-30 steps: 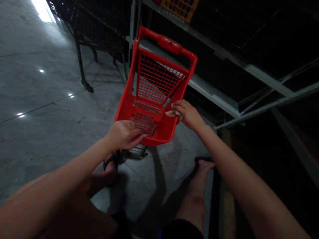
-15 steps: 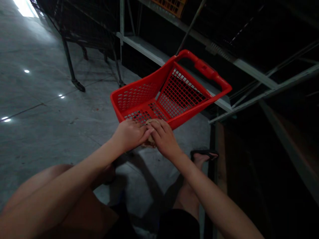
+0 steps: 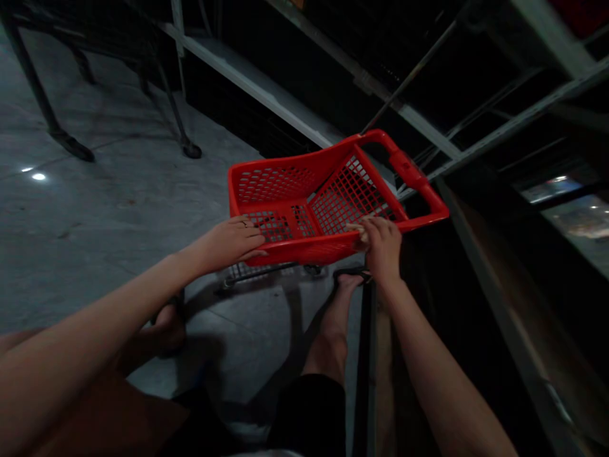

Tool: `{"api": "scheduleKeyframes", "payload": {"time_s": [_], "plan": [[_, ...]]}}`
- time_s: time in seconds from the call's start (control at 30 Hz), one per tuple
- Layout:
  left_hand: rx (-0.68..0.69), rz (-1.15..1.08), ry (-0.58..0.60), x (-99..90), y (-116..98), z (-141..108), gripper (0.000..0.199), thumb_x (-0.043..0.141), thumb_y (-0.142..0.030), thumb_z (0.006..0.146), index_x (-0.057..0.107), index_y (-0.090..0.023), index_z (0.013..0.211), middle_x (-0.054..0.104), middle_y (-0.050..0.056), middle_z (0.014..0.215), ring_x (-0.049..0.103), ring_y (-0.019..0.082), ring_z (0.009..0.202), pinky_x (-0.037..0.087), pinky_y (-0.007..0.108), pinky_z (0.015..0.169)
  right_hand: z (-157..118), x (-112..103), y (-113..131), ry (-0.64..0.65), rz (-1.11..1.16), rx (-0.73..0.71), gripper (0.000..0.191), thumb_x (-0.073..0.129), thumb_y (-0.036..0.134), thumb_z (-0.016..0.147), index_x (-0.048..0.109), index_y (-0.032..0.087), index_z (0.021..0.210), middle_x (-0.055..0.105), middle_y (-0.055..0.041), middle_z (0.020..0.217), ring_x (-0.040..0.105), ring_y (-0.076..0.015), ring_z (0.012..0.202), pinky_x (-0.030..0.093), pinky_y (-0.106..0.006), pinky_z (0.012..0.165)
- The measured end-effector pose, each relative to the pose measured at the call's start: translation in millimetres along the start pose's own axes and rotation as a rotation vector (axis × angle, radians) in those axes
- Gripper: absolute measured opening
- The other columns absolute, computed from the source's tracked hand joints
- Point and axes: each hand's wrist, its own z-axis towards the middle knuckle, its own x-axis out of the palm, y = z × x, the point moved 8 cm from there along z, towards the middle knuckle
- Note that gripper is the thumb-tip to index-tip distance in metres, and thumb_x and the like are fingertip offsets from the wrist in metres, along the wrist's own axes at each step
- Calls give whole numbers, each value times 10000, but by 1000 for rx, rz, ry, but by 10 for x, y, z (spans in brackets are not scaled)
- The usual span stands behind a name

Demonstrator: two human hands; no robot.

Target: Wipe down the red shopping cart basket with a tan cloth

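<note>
A red plastic shopping cart (image 3: 328,244) with a perforated basket stands before me, its handle up at the right. My left hand (image 3: 235,242) grips the near left corner of its rim, fingers over the edge and thumb lower; a dark ring shows on one finger. At the right part of the near rim, my right hand (image 3: 384,247) has bent fingers closed on a small crumpled beige rag (image 3: 360,231). Most of the rag is hidden by those fingers. The hands are well apart, and the basket between them holds nothing visible.
Metal shelving (image 3: 266,89) runs behind the cart. A dark wheeled cart (image 3: 71,143) stands at the left on the grey floor (image 3: 128,216). Along the right is a wooden-edged dark structure (image 3: 383,381). My sandalled foot (image 3: 349,279) is beneath the cart's near side.
My hands were together at the basket's near edge with the rag between them. They have separated, left hand leftward, right hand rightward with the rag. The cart appears turned and the view has shifted.
</note>
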Motion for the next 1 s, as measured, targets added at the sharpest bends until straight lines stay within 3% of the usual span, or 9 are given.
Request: {"api": "scheduleKeyframes", "payload": {"time_s": [0.17, 0.23, 0.3, 0.37, 0.47, 0.6, 0.77, 0.87, 1.0], "plan": [[72, 69, 29, 138, -66, 176, 396, 389, -368, 1093, 730, -194, 988, 768, 93, 943, 691, 241, 950, 502, 381, 974, -116, 280, 1382, 44, 139, 103, 605, 471, 218, 978, 450, 290, 1578, 606, -167, 1465, 503, -376, 1351, 416, -620, 1111], [65, 26, 26, 149, -48, 205, 387, 393, -360, 1086, 738, -202, 1009, 766, 96, 951, 688, 243, 969, 501, 383, 985, -112, 280, 1686, 73, 122, 132, 702, 525, 314, 963, 352, 232, 1639, 521, -200, 1543, 421, -428, 1425, 364, -663, 1145], [41, -33, 27, 151, -12, 213, 403, 398, -402, 1081, 745, -210, 1015, 763, 101, 961, 682, 249, 968, 505, 393, 989, -120, 224, 1778, 140, 99, 52, 775, 565, 425, 964, 318, 163, 1650, 471, -212, 1586, 365, -438, 1466, 338, -644, 1183], [27, -82, 31, 147, 8, 210, 430, 394, -447, 1078, 750, -214, 1013, 760, 101, 960, 678, 256, 971, 509, 400, 994, -166, 133, 1636, 208, 67, -57, 697, 555, 427, 997, 373, 185, 1625, 503, -175, 1577, 395, -390, 1455, 361, -570, 1191], [32, -118, 52, 143, -5, 207, 451, 366, -464, 1084, 740, -227, 999, 758, 82, 956, 678, 247, 1002, 503, 388, 1030, -272, -50, 1099, 269, -27, -107, 483, 517, 274, 1035, 518, 271, 1518, 626, -110, 1469, 539, -305, 1301, 439, -468, 1098], [68, -136, 89, 140, -63, 221, 465, 333, -463, 1094, 723, -230, 993, 758, 65, 976, 677, 232, 1047, 471, 388, 1114, -481, -370, 441, 306, -191, -150, 385, 552, 224, 1019, 612, 260, 1397, 712, -103, 1344, 611, -282, 1153, 443, -435, 1008], [66, -194, 86, 139, -72, 253, 452, 346, -455, 1083, 720, -237, 955, 756, 56, 958, 688, 225, 1038, 454, 395, 1162, -749, -774, -78, 253, -318, -29, 378, 530, 246, 1026, 630, 273, 1390, 713, -112, 1333, 587, -309, 1193, 400, -457, 995], [52, -174, 75, 175, -71, 242, 422, 368, -439, 1074, 724, -233, 980, 756, 76, 992, 682, 248, 1077, 459, 425, 1164, -748, -791, -100, 196, -352, 53, 324, 541, 268, 1022, 678, 266, 1316, 731, -116, 1272, 577, -321, 1100, 396, -461, 933], [16, -56, 75, 225, -78, 197, 462, 324, -435, 1083, 706, -185, 1010, 733, 131, 1075, 669, 294, 1103, 474, 496, 1152, -493, -368, 472, 265, -294, -112, 238, 563, 347, 1032, 721, 247, 1181, 755, -95, 1113, 555, -285, 963, 397, -430, 857]]}}
